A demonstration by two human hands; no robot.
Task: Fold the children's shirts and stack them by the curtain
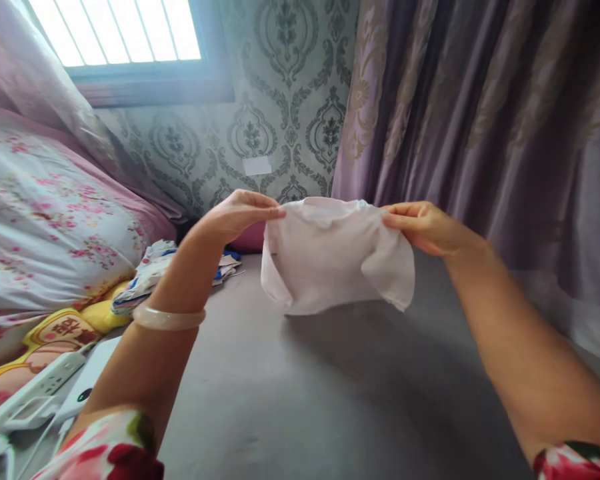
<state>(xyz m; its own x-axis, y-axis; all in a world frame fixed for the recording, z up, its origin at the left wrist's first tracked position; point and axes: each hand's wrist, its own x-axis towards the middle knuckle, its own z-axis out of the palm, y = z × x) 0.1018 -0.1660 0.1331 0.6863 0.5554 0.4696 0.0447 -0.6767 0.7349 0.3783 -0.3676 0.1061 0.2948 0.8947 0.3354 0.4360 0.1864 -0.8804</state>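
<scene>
Between my two hands hangs a small white long-sleeved shirt (330,260), its neckline at the top and its hem over the grey bed sheet. My left hand (243,217) pinches the left shoulder between thumb and fingers. At the other shoulder, my right hand (423,225) grips the cloth the same way. The sleeves droop at both sides. Whether the hem touches the sheet, I cannot tell.
The grey sheet (280,400) spreads below. To the left lie a pile of folded clothes (150,273), a yellow cartoon cushion (55,340), a white power strip (35,390) with cables and floral bedding (55,227). Purple curtains (455,120) hang at the right.
</scene>
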